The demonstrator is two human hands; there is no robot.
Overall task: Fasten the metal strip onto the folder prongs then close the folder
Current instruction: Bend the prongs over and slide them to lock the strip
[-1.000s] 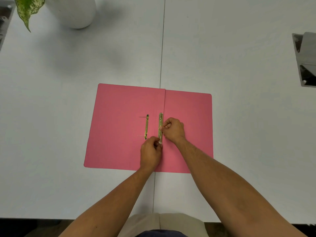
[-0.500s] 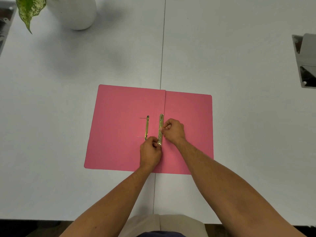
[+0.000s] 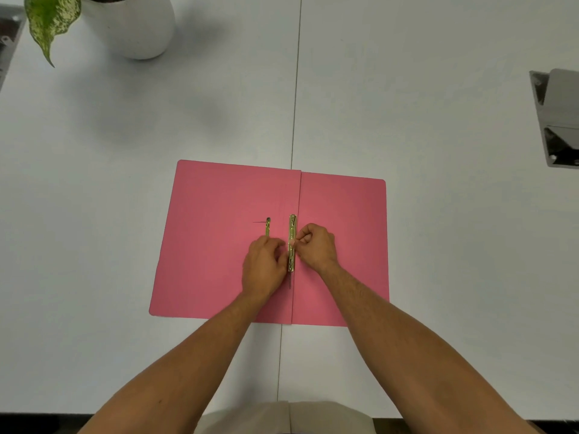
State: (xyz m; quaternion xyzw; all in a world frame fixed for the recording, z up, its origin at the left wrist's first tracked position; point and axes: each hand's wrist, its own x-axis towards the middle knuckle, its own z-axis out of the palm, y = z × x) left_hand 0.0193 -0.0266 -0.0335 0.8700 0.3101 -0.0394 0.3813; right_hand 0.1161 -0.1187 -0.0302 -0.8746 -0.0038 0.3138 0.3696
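Pink folder (image 3: 219, 245) lies open and flat on the white table (image 3: 438, 245). Metal strip (image 3: 292, 227) lies lengthwise beside the centre fold. Left hand (image 3: 264, 267) has its grip closed, fingertips pinching the strip's left edge near mid-length. Right hand (image 3: 315, 245) pinches the strip from the right side. A second brass fastener piece (image 3: 268, 225) lies left of the strip, partly covered by the left hand.

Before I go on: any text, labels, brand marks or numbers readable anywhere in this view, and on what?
None readable.
Pink folder: plain, no print.
Metal strip: holes and slots only; any stamping too small to tell.
White plant pot: no label visible.
Metal fixture at the right edge: no markings visible.
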